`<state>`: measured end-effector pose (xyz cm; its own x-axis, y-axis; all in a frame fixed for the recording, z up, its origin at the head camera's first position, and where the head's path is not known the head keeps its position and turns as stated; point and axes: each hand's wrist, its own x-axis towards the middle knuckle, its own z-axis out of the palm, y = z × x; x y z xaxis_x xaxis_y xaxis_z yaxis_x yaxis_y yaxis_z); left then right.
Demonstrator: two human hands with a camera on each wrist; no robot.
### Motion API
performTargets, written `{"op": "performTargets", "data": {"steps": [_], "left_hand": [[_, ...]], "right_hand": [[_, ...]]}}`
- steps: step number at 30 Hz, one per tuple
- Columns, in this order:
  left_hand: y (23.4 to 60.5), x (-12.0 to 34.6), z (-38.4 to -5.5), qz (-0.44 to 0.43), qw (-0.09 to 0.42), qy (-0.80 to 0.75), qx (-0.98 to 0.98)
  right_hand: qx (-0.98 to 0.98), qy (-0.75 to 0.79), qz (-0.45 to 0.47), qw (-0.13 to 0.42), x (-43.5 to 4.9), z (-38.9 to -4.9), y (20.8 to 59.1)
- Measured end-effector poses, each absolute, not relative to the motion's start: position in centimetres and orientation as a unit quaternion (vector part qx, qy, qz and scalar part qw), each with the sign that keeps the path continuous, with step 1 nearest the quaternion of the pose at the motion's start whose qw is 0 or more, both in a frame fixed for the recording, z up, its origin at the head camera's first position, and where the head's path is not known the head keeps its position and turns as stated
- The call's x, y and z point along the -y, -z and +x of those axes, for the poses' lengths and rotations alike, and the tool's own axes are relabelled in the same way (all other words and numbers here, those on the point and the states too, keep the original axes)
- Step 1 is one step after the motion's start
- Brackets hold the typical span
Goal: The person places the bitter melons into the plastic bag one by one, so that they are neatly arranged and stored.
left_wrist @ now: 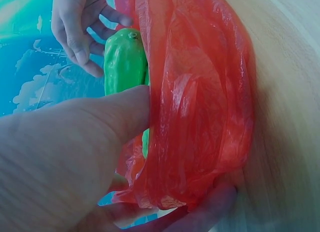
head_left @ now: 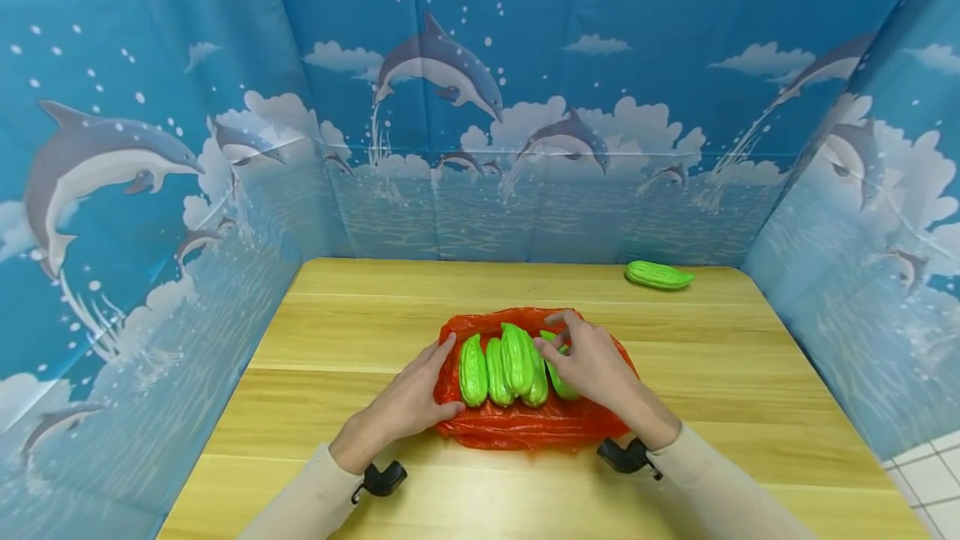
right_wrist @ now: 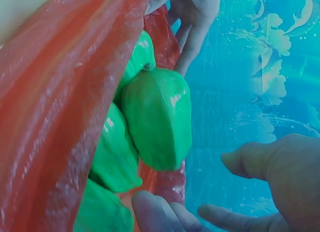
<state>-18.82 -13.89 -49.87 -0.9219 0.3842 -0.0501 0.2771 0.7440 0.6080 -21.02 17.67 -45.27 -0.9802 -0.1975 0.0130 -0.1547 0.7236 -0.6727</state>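
A red plastic bag (head_left: 517,433) lies open on the table with several green bitter melons (head_left: 473,371) side by side inside. One bitter melon (head_left: 517,359) rests on top of the others; it also shows in the right wrist view (right_wrist: 157,119). My left hand (head_left: 408,394) holds the bag's left side, its thumb (left_wrist: 125,109) over the rim and its fingers under the red plastic. Above the bag's right part, my right hand (head_left: 592,361) hovers near the rightmost bitter melon (head_left: 561,382). Its thumb and fingers are apart, with nothing visible between them.
Another bitter melon (head_left: 658,275) lies alone at the back right of the wooden table (head_left: 330,315). Blue dolphin-print curtains (head_left: 540,215) stand behind and on both sides. White tiles (head_left: 930,482) show at the lower right.
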Motion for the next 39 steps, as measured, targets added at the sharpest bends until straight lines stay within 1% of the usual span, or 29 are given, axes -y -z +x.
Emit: {"op": "performTargets", "data": {"steps": [8, 18, 31, 39], "left_hand": [[49.7, 14.0, -18.8, 0.178, 0.085, -0.309, -0.93], [49.7, 14.0, -18.7, 0.174, 0.087, -0.309, -0.931], [49.7, 14.0, -18.8, 0.175, 0.087, -0.308, -0.931], [49.9, 14.0, -18.9, 0.174, 0.088, -0.312, -0.93]], "right_hand": [[-0.926, 0.365, -0.098, 0.022, -18.7, -21.6, 44.6], [-0.926, 0.361, -0.109, -0.015, -20.8, -22.6, 43.5], [-0.928, 0.356, -0.102, -0.047, -24.2, -23.9, 42.6], [-0.931, 0.337, -0.103, -0.093, -26.9, -25.6, 43.3]]}}
